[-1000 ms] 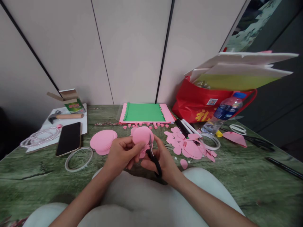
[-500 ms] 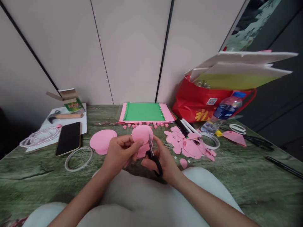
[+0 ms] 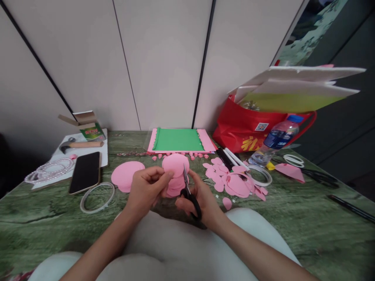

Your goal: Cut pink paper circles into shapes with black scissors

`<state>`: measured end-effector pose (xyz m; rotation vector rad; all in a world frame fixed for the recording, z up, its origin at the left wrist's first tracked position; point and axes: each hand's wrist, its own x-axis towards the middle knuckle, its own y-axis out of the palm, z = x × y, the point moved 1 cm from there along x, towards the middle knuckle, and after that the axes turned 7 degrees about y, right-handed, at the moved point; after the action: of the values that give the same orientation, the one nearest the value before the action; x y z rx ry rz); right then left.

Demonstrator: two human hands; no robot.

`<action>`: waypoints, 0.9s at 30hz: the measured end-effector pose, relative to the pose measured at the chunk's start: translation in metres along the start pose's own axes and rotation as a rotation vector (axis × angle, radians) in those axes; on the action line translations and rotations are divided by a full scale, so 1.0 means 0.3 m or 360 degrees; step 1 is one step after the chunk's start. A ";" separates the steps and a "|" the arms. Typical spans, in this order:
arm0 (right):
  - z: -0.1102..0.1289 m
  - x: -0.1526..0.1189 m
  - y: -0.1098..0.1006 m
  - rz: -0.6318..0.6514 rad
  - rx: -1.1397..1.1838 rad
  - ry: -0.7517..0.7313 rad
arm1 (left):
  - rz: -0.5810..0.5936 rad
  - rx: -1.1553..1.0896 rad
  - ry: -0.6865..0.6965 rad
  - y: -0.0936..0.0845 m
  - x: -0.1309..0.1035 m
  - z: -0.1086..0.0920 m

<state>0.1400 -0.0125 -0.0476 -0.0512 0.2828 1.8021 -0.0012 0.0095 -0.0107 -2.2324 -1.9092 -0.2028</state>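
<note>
Between thumb and fingers, my left hand (image 3: 149,189) pinches a round pink paper piece (image 3: 175,164) by its lower left edge. My right hand (image 3: 202,199) grips black-handled scissors (image 3: 191,203), whose blades point up at the right side of that paper. Whether the blades are fully closed is hard to make out. Under the held piece lie more pink paper rounds (image 3: 175,190), partly hidden by my hands. A stack of pink paper circles (image 3: 125,177) rests left of my left hand. Cut pink petals (image 3: 218,173) and scraps (image 3: 238,184) are heaped to the right.
Left are a phone (image 3: 85,172), a tape roll (image 3: 97,198), a bead string (image 3: 52,170), a hammer (image 3: 82,144) and a small box (image 3: 92,130). Green paper (image 3: 178,139) lies behind small pink pieces. A red bag (image 3: 237,128), water bottle (image 3: 275,140) and tape roll (image 3: 259,175) stand right.
The held paper has shifted and turned slightly to the left, with my left hand moving a little. More of the pink rounds beneath shows. The scissors stay nearly in place.
</note>
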 end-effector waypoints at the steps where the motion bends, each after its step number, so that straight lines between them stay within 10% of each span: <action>1: -0.004 0.002 -0.001 -0.0003 -0.0009 -0.0006 | -0.0015 -0.0011 0.0007 0.000 0.001 0.002; 27: -0.014 0.008 -0.005 0.0067 0.0117 -0.0212 | 0.0185 0.0219 -0.0023 0.018 -0.008 -0.013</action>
<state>0.1406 -0.0109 -0.0523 0.1272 0.2560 1.8265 0.0040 0.0056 -0.0079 -2.2492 -1.7370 -0.0364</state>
